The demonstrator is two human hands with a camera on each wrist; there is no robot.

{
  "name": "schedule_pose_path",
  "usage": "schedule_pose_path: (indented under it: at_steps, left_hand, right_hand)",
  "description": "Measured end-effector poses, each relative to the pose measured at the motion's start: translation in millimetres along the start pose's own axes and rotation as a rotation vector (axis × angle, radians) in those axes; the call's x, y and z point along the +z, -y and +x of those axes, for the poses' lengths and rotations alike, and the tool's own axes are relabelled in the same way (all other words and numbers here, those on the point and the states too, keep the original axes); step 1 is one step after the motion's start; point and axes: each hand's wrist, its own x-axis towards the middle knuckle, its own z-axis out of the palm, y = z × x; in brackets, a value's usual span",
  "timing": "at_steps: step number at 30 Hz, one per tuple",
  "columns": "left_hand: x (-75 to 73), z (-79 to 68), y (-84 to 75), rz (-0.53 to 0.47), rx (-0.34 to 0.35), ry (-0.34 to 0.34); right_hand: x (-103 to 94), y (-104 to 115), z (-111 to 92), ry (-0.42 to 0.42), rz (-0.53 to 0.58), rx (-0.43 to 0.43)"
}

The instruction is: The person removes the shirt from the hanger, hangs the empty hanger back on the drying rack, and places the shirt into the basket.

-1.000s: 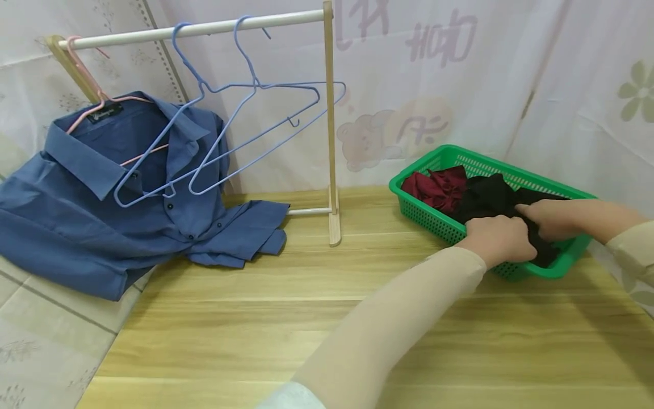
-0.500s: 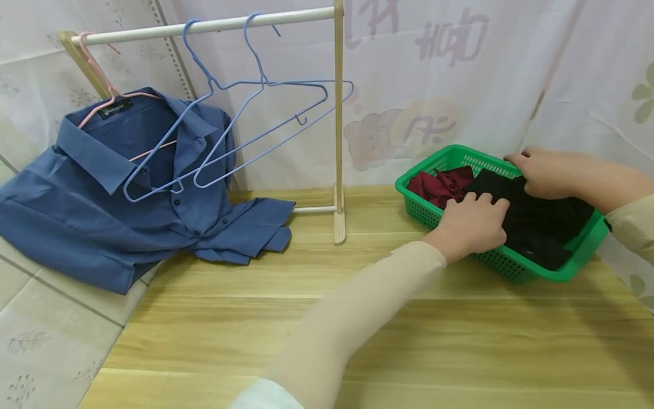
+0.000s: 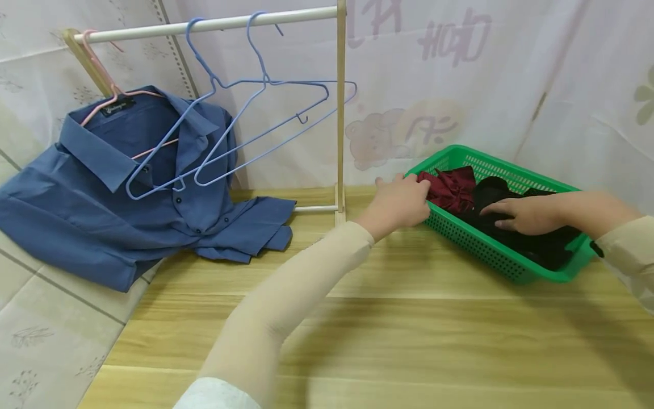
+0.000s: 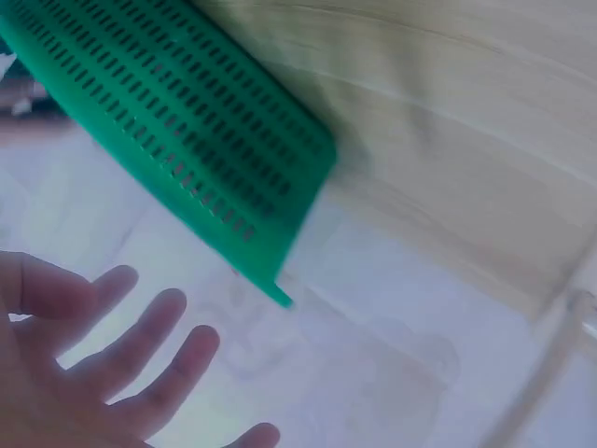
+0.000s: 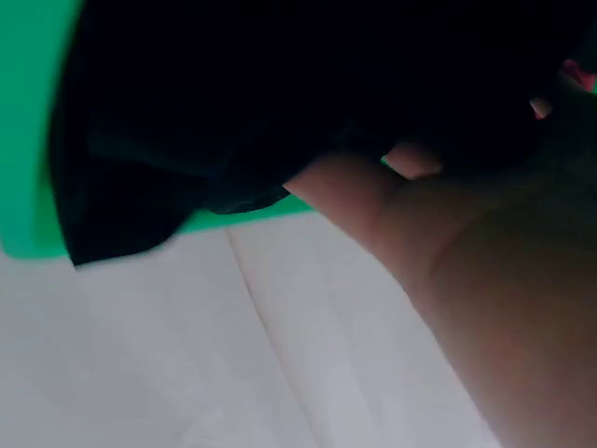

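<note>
In the head view, the green perforated plastic basket stands at three o'clock on the wood-grain table, its slatted sides keeping the loose clothes bunched together within reach of both hands. A dark red, glossy crumpled cloth lies inside toward ten o'clock, and a black crumpled cloth fills most of the basket toward four. The left hand is at the basket's nine o'clock end, fingers spread wide and gripping nothing in the left wrist view; whether it brushes the rim or the red cloth, I cannot tell. The right hand lies over the black cloth with its fingers loosely extended and parted, perhaps to feel or sort the fabric. At nine o'clock, a blue collared, buttoned shirt hangs from a pink hanger, while two blue hangers hook over the white rod, which keeps them up off the table
</note>
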Motion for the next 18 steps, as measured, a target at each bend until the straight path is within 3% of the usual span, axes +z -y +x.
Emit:
schedule_pose_path:
  at_steps: [5, 8, 13, 18]
  left_hand:
    - [2.8, -27.6, 35.2, -0.016, 0.026, -0.029]
    - [8.3, -43.8, 50.9, -0.021, 0.039, -0.021]
    - [14.2, -69.1, 78.5, -0.007, 0.040, -0.017]
    - [8.9, -88.6, 103.6, -0.006, 0.025, -0.058]
  right_hand:
    - [13.8, -3.6, -5.9, 0.079, 0.055, 0.034]
    - [16.7, -4.9, -6.8, 0.025, 0.030, 0.021]
    - [11.9, 2.1, -7.6, -0.122, -0.107, -0.006]
    - [-2.5, 24.1, -12.5, -0.139, -0.179, 0.046]
